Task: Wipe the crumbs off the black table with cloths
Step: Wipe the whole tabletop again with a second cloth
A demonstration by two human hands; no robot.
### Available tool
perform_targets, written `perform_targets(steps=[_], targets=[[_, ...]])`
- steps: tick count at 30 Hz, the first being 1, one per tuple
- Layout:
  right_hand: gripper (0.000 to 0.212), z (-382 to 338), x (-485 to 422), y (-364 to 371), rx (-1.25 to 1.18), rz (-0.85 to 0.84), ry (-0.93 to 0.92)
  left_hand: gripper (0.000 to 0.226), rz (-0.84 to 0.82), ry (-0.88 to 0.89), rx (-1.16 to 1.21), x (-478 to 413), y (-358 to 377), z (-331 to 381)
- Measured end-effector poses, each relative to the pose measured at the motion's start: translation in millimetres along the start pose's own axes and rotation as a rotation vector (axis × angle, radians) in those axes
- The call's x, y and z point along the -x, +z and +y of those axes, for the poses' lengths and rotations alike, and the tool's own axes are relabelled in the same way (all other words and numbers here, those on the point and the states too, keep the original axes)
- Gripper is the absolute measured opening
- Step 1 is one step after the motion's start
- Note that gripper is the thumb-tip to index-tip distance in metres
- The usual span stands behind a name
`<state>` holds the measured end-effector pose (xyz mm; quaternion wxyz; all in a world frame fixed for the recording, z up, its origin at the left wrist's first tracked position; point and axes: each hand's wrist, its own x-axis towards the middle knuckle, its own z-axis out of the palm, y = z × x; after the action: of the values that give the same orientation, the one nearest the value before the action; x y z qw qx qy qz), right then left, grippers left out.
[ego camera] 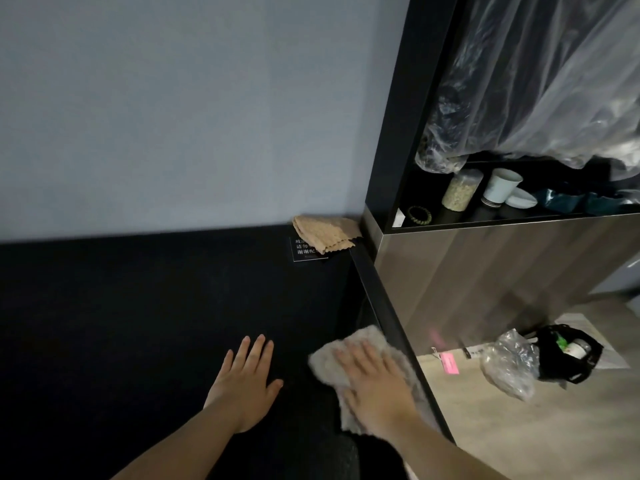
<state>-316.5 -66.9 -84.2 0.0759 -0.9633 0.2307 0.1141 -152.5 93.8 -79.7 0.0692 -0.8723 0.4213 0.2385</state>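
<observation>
While right hand (375, 389) presses grey cloth (332, 358) | left hand (247, 379) flat, fingers spread | sign (304, 251) unreadable

Both forearms reach forward, the left hand (244, 382) lying flat, palm down, fingers spread, while the right hand (375, 393) presses flat, palm down, fingers extended and slightly splayed.

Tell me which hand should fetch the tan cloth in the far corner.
Left, probably. The left hand lies flat and empty on the black table; the right hand presses the grey cloth. The tan cloth lies untouched.
</observation>
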Motion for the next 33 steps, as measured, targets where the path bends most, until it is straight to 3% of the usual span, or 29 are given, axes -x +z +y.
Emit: perform_targets(steps=[3, 5, 7, 8, 10, 14, 16, 18, 19, 21, 24, 27, 29, 31, 32, 33], targets=[[0.066, 16, -1, 4, -0.138, 0.204, 0.332, 0.067, 0.020, -0.006, 0.004, 4, 3, 4], [0.060, -16, 11, 11, -0.177, 0.163, 0.299, 0.065, 0.037, -0.013, 0.017, 7, 4, 6], [0.062, -32, 21, 29, -0.110, 0.127, 0.097, 0.065, 0.048, -0.018, 0.038, 10, 7, 8], [0.063, -28, 26, 31, -0.031, 0.120, -0.005, 0.064, 0.051, -0.018, 0.049, 12, 9, 9], [0.071, 3, 28, 20, -0.006, 0.053, -0.027, 0.064, 0.055, -0.015, 0.048, 18, 14, 15], [0.062, 24, 27, 17, -0.163, 0.217, 0.322, 0.062, 0.064, -0.015, 0.024, 34, 23, 26], [0.070, -11, 38, 22, -0.167, 0.181, 0.261, 0.062, 0.063, -0.030, 0.028, 39, 25, 31], [0.075, -40, 54, 31, -0.168, 0.075, 0.032, 0.062, 0.059, -0.040, 0.030, 42, 27, 34], [0.069, -41, 59, 32, -0.087, 0.112, -0.089, 0.062, 0.057, -0.040, 0.029, 43, 29, 34], [0.063, -12, 54, 19, 0.003, 0.154, -0.159, 0.062, 0.057, -0.039, 0.024, 48, 33, 35], [0.066, 34, 51, 19, -0.047, 0.146, 0.140, 0.063, 0.061, -0.038, 0.012, 58, 40, 34], [0.063, 5, 61, 26, -0.103, 0.157, 0.277, 0.063, 0.061, -0.037, 0.018, 62, 43, 35], [0.068, -31, 73, 32, -0.188, 0.138, 0.148, 0.064, 0.053, -0.027, 0.018, 60, 42, 33], [0.069, -42, 75, 31, -0.093, 0.103, -0.043, 0.064, 0.041, -0.005, 0.012, 60, 41, 31], [0.073, -27, 72, 31, -0.009, 0.163, -0.120, 0.064, 0.034, 0.005, 0.006, 61, 40, 29], [0.076, -10, 69, 28, 0.063, 0.192, -0.113, 0.064, 0.033, 0.011, 0.002, 60, 39, 27]])
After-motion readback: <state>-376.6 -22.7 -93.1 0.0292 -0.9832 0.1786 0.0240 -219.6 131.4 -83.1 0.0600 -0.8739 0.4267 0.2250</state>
